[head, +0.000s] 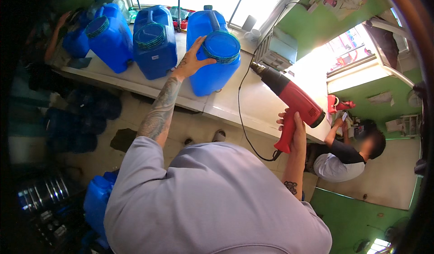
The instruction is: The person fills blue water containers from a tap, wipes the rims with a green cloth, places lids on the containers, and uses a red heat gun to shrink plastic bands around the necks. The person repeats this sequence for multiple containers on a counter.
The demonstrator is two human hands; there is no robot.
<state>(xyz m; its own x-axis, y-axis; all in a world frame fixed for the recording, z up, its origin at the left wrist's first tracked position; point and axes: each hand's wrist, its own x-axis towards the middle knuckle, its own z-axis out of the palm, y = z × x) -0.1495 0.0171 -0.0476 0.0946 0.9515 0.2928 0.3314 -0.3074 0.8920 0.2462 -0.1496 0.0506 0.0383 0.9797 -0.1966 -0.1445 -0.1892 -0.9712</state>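
My left hand [194, 62] grips the left rim of a wide blue screw lid [222, 46], thumb and fingers spread around it. That lid sits on a blue plastic water jug [213, 79], upright on the counter, with a clear greenish band around the lid's edge. In my right hand [295, 132] is a red and black heat gun [296, 98], held by its handle. Its metal nozzle [258, 68] points up and left, to the right of the jug and apart from it. A black cord [239, 98] runs from the handle's base across the counter.
Similar blue jugs [154, 50] [113, 45] stand leftward along the white counter [234, 110]. A white mug [253, 35] and a drawer box [279, 45] stand behind. At right, a person [342, 162] sits handling papers. More blue containers [98, 199] are at lower left.
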